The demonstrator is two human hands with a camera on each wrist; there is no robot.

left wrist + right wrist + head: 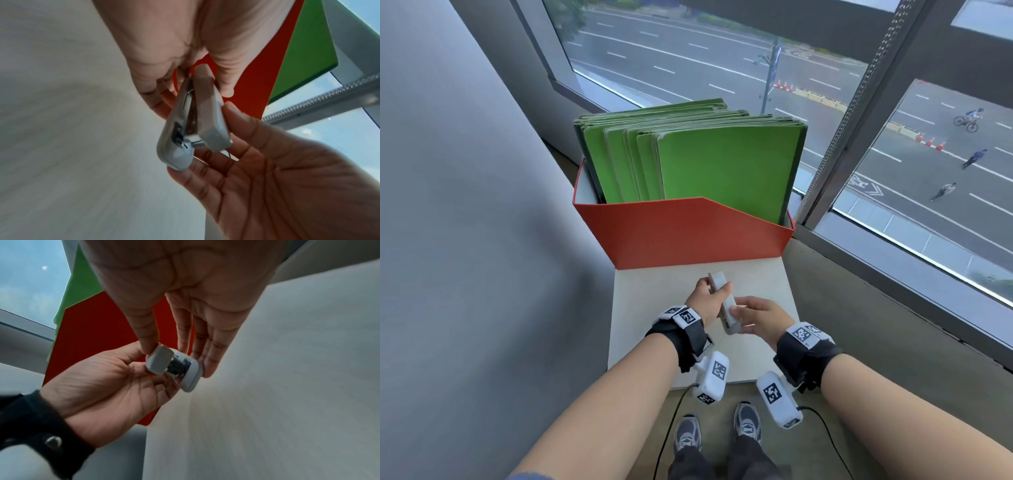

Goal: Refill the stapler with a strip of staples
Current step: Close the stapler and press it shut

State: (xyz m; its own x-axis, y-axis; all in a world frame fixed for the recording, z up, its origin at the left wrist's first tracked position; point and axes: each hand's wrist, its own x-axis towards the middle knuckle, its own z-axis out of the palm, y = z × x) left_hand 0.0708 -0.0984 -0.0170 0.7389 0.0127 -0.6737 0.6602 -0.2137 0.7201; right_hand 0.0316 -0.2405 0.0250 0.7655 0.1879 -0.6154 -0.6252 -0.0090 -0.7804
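Observation:
A small grey-white stapler (pixel 726 301) is held up above the white tabletop (pixel 760 281), between both hands. My left hand (pixel 703 300) grips its far, hinged end, with fingers curled round it (pixel 207 112). My right hand (pixel 755 315) pinches the near end, thumb (pixel 149 340) on the top arm and fingers under the base. The stapler's (pixel 162 363) top arm stands a little apart from the base, and metal parts show in the gap. No strip of staples shows in any view.
A red file box (pixel 681 233) full of green folders (pixel 722 161) stands at the back of the tabletop. A grey wall rises on the left. A window and its concrete sill (pixel 876 308) run along the right. My shoes (pixel 722 431) are below the table's near edge.

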